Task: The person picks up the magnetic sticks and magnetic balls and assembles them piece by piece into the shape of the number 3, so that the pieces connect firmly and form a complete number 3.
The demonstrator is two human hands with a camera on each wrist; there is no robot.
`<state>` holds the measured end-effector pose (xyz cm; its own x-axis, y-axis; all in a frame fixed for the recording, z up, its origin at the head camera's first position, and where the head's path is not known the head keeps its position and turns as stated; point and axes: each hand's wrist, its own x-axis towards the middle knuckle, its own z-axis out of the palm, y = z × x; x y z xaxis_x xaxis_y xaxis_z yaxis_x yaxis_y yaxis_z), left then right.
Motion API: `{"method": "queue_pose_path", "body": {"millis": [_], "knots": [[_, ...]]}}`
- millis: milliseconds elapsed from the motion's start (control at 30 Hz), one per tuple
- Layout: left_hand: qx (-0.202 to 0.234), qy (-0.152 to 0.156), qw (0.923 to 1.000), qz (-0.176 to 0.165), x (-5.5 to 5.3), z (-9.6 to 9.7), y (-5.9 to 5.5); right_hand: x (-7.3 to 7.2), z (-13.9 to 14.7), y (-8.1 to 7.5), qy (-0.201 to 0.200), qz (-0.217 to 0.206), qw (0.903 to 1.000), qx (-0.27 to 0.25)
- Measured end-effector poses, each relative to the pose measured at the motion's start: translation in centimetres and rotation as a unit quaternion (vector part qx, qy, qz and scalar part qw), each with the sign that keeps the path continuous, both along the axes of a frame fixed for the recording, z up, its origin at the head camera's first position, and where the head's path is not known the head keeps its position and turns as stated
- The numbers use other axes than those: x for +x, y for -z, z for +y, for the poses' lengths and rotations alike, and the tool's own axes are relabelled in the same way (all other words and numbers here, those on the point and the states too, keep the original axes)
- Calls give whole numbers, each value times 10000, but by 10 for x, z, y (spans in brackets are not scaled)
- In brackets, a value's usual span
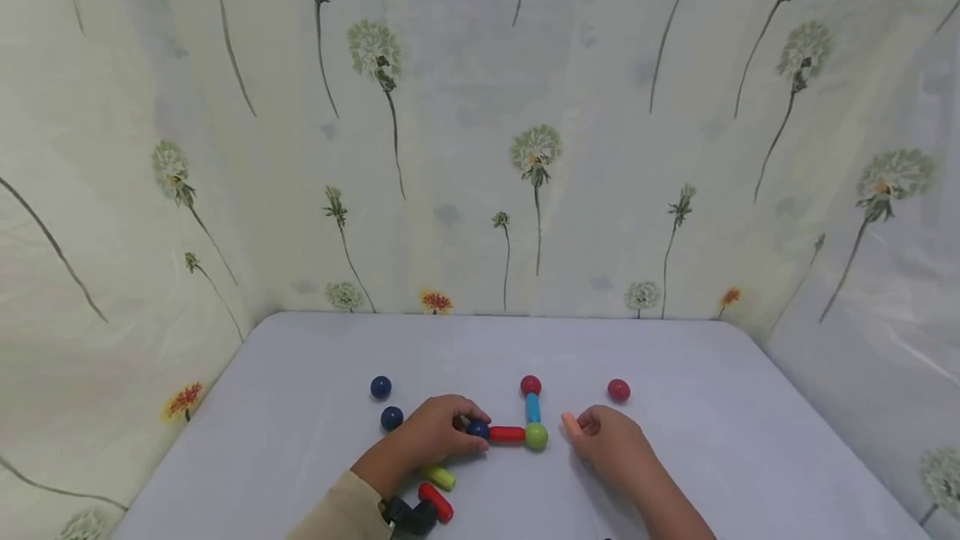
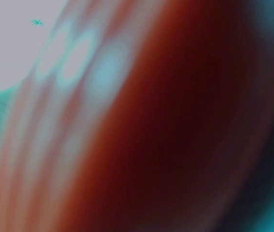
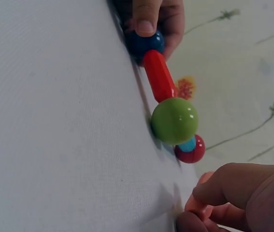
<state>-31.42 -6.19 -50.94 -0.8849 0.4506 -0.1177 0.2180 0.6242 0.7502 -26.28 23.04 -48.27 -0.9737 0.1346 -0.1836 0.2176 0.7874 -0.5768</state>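
Observation:
My left hand (image 1: pixel 437 430) pinches a dark blue ball (image 1: pixel 478 429) between thumb and fingers. A red rod (image 1: pixel 507 434) joins that ball to a green ball (image 1: pixel 536 437). From the green ball a light blue rod (image 1: pixel 532 408) runs back to a red ball (image 1: pixel 530 385), making an L shape on the table. Just right of this, my right hand (image 1: pixel 613 442) holds an orange rod (image 1: pixel 572 424) by one end, apart from the green ball; the right wrist view shows the same rod (image 3: pixel 199 208) in the fingers. A blurred reddish surface (image 2: pixel 175 111) fills most of the left wrist view.
Two loose dark blue balls (image 1: pixel 381 387) lie left of the left hand. A loose red ball (image 1: pixel 618 391) sits behind the right hand. Near the left wrist are a yellow-green rod (image 1: pixel 439 477) and another red rod (image 1: pixel 437 502). A flowered curtain (image 1: pixel 465 107) borders the white table (image 1: pixel 300 373).

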Motion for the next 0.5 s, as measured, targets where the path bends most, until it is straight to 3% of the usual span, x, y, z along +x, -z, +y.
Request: {"method": "queue_pose_path", "body": {"millis": [500], "knots": [[86, 61, 9999, 2, 1, 0, -1, -24, -10, -3, 591, 575, 9943, -674]]}}
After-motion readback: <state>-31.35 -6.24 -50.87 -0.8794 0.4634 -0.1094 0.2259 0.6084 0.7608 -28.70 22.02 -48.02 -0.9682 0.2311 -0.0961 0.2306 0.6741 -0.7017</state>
